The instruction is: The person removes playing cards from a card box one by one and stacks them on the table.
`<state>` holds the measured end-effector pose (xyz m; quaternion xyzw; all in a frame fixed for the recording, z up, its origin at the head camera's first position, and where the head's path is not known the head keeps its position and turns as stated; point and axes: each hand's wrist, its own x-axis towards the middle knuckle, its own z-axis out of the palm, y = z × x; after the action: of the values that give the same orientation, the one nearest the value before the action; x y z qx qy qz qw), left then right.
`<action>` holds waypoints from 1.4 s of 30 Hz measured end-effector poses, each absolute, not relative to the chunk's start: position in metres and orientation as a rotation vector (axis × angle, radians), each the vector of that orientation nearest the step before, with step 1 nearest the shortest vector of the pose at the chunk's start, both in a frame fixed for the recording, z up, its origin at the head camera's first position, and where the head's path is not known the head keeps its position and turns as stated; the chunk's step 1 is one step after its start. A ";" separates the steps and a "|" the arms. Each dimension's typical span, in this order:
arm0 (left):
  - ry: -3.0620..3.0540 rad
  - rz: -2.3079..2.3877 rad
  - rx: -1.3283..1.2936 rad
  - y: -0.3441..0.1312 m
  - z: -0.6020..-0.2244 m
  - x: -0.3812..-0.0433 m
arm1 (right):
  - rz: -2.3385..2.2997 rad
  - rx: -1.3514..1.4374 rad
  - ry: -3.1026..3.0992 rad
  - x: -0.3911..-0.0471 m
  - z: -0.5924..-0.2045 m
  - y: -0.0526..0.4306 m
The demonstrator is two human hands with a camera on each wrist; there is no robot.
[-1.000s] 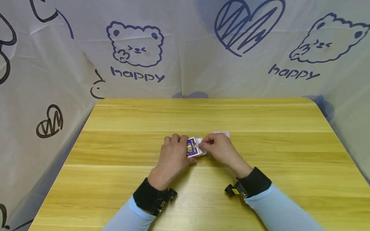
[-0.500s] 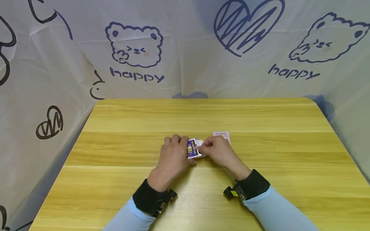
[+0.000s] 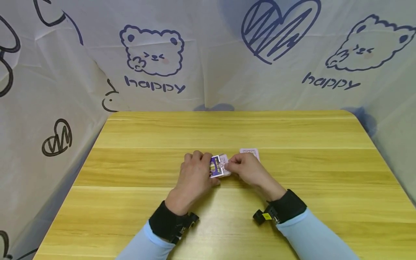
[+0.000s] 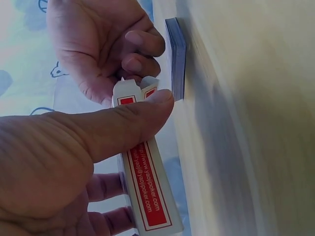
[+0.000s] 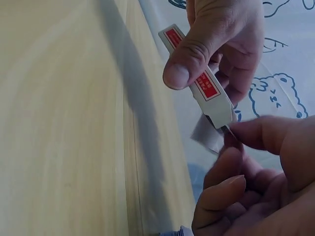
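Note:
My left hand [image 3: 195, 171] grips a small purple-and-white playing card box [image 3: 216, 166], held just above the table, its narrow sides white and red [image 4: 147, 187]. The box's mouth faces my right hand [image 3: 250, 169], with flaps [image 5: 206, 132] folded out there. A playing card [image 3: 224, 160] with a pinkish patterned back shows at the mouth. Thumb and index finger of my right hand pinch its edge; how many cards are there I cannot tell. Just behind the right hand lies a stack of playing cards [image 3: 249, 151], partly covered by that hand in the head view.
The wooden table [image 3: 227, 130] carries the card stack near its middle. A white cloth [image 3: 214, 79] with blue drawings hangs behind it and at both sides. Black wrist bands with small cameras [image 3: 260, 216] sit on both wrists.
A patterned card back now shows at the box's mouth, where a white flap showed before. My right hand has shifted slightly, revealing more of the card stack. The left hand stays put.

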<state>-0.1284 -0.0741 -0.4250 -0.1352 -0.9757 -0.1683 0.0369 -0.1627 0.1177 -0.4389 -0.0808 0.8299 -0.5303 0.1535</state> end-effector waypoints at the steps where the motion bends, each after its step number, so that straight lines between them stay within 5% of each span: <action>1: -3.005 -0.519 -0.395 -0.075 -0.424 -0.129 | -1.537 -0.214 2.379 -0.163 -0.438 0.118; 18: -3.037 -0.527 -0.263 -0.078 -0.419 -0.131 | -1.873 0.118 2.284 -0.175 -0.421 0.142; 30: -3.046 -0.563 -0.300 -0.078 -0.419 -0.130 | -1.332 -0.071 2.471 -0.225 -0.418 0.224; 42: -3.069 -0.554 -0.300 -0.078 -0.420 -0.128 | -1.206 -0.153 2.475 -0.238 -0.438 0.212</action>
<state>-0.1283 -0.0779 -0.4198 -0.0959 -0.9795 -0.1769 0.0044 -0.2378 0.2116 -0.4378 -0.0544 0.8810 -0.4295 0.1910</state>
